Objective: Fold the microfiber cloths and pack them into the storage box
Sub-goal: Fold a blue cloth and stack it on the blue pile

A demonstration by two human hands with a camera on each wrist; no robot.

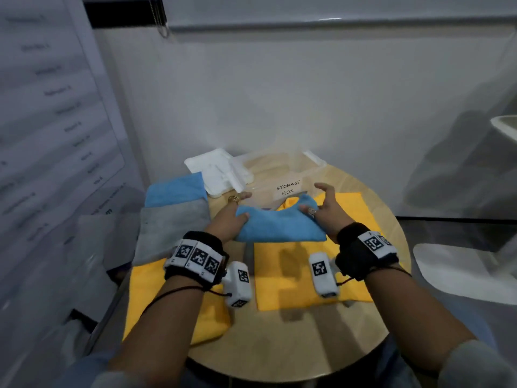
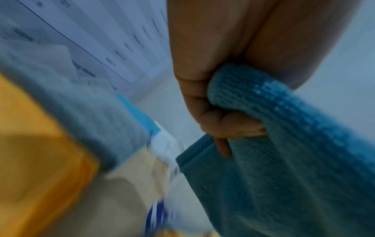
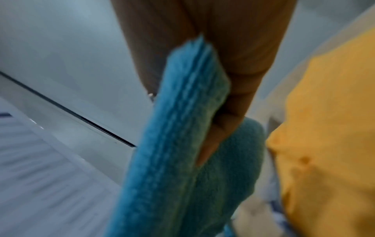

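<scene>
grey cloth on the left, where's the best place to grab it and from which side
Judging from the head view, take the grey cloth by its two near corners, coming from above on the near side. It lies flat between the flat blue cloth behind and a yellow cloth in front. Both the left hand and the right hand now hold the folded blue cloth.

Folded blue cloth (image 1: 277,225), soft looped microfiber pile, matt and nubbly up close. Yellow cloths (image 1: 296,264) flatter, finer-napped, also matt. Grey cloth (image 1: 170,231) fuzzy, dull. Round table (image 1: 282,340) in pale wood finish, smooth, faintly satin. Storage box (image 1: 279,169) of clear glossy plastic with paper label; white lid (image 1: 221,172) of smooth matt plastic.
</scene>
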